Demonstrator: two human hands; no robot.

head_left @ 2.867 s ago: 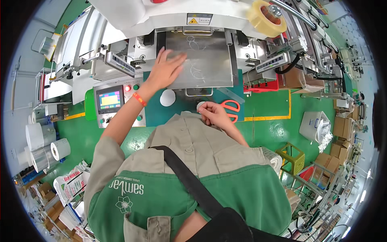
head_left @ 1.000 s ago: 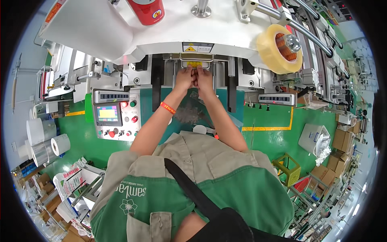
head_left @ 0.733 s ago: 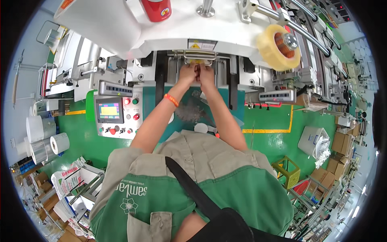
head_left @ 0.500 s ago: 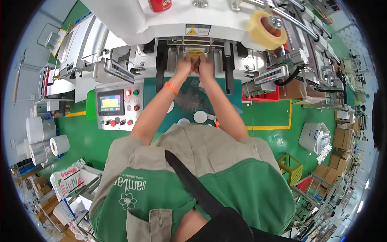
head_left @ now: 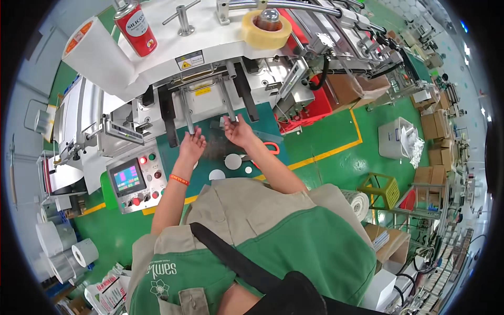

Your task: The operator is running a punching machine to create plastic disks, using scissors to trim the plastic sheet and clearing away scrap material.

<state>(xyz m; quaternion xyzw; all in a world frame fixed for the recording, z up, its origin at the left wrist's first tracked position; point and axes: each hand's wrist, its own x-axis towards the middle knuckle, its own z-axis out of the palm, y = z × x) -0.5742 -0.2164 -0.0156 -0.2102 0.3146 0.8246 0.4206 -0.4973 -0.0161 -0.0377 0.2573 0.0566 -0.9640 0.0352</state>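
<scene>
Palm turned up and fingers apart, my left hand (head_left: 193, 147) is at the near end of a left metal rod (head_left: 187, 113), its fingertips at or against the tip. My right hand (head_left: 239, 131) is in a similar pose by the tip of a right metal rod (head_left: 229, 102), fingers loosely spread. Both rods stick out of the white machine (head_left: 215, 47) toward me; whether the fingers press on them I cannot tell. Between the rods is a metal plate with a yellow label (head_left: 202, 91). Beneath my hands, a green mat (head_left: 205, 176) carries white discs (head_left: 233, 161) and orange-handled scissors (head_left: 272, 148).
Black bars (head_left: 245, 92) flank the rods. A control panel (head_left: 131, 178) with screen and buttons stands left of the mat. On the machine sit a red spray can (head_left: 137, 31) and a yellowish tape roll (head_left: 266, 31). A red crate (head_left: 310, 110) is at the right.
My hands were together deep in the machine's opening; now they are drawn back toward me and apart, at the rod ends. The view has turned and shifted to the right.
</scene>
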